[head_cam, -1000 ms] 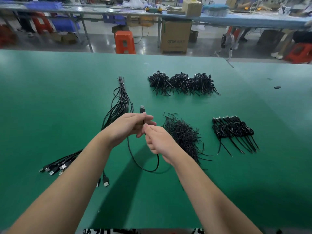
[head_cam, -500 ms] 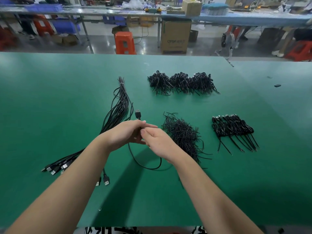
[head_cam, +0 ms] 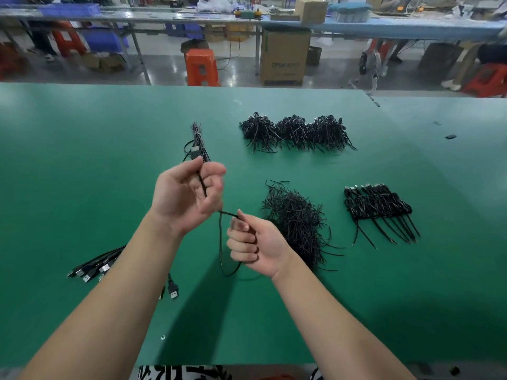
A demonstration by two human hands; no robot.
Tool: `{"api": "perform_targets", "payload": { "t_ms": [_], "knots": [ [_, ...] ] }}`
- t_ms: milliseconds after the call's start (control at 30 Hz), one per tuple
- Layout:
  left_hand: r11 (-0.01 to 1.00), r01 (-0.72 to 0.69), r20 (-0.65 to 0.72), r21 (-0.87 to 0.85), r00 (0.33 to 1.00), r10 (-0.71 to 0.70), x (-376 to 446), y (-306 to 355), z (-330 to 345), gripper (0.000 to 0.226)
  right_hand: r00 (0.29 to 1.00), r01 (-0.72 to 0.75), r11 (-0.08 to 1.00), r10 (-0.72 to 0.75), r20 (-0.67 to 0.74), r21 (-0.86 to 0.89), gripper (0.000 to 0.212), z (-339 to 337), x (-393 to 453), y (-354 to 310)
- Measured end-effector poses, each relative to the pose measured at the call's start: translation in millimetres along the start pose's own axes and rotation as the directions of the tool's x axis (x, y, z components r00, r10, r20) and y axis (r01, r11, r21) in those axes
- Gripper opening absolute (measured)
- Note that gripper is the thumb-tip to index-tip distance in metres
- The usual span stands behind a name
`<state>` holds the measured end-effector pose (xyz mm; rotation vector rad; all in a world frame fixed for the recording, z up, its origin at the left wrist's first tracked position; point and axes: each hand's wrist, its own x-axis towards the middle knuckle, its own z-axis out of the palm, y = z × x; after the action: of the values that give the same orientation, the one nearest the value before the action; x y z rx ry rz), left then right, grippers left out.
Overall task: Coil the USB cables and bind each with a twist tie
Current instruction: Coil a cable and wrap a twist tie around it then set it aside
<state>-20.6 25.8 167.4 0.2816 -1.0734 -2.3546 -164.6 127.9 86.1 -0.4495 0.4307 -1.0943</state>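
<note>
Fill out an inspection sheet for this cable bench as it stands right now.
Surface: green bench top, bare in places.
Job's things: loose pile of twist ties by the right hand; row of bound cables at right; three tie bundles at the far side.
Clutter: small dark scrap near the right edge.
Hands: left hand holds the cable in hand just below its plug; right hand grips the same cable lower down, a loop hanging between.
Cables: uncoiled bunch running under the left forearm.
Surroundings: orange stool, cardboard box, second bench behind.
</note>
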Motion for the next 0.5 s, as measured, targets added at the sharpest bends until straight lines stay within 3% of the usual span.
{"api": "perform_targets", "payload": {
  "t_ms": [67, 167, 267, 333, 400, 500],
  "knots": [
    [0.951, 0.181, 0.083, 0.250, 0.975, -0.207, -9.3, 5.9, -3.8, 0.037, 0.998, 0.019, 1.000, -0.020, -0.063, -0.018, 0.036, -7.7, -0.9, -7.7],
    [0.668, 0.429, -0.041, 0.608, 0.857, -0.514, -16.2, 6.2, -13.3, 0.050, 0.984, 0.043, 0.993, -0.061, -0.167, -0.109, 0.034, -15.5, -3.3, -22.6],
    [0.400, 0.584, -0.309, 0.707, 0.763, -0.568, -16.8, -10.0, -15.9, 0.051, 0.981, 0.050, 0.985, -0.080, -0.179, -0.164, 0.034, -14.7, -0.5, -28.9],
    [0.315, 0.624, -0.422, 0.716, 0.745, -0.517, -16.4, -24.8, -15.4, 0.047, 0.981, 0.047, 0.974, -0.086, -0.172, -0.220, 0.033, -10.9, 3.4, -27.3],
    [0.366, 0.614, -0.461, 0.700, 0.779, -0.425, -14.6, -37.7, -17.5, 0.047, 0.981, 0.065, 0.965, -0.108, -0.159, -0.253, 0.031, -7.7, 5.8, -24.7],
    [0.720, 0.425, -0.365, 0.548, 0.897, -0.251, -10.6, -48.9, -23.6, 0.048, 0.980, 0.092, 0.957, -0.136, -0.145, -0.275, 0.031, -5.5, 6.4, -20.7]
  ]
}}
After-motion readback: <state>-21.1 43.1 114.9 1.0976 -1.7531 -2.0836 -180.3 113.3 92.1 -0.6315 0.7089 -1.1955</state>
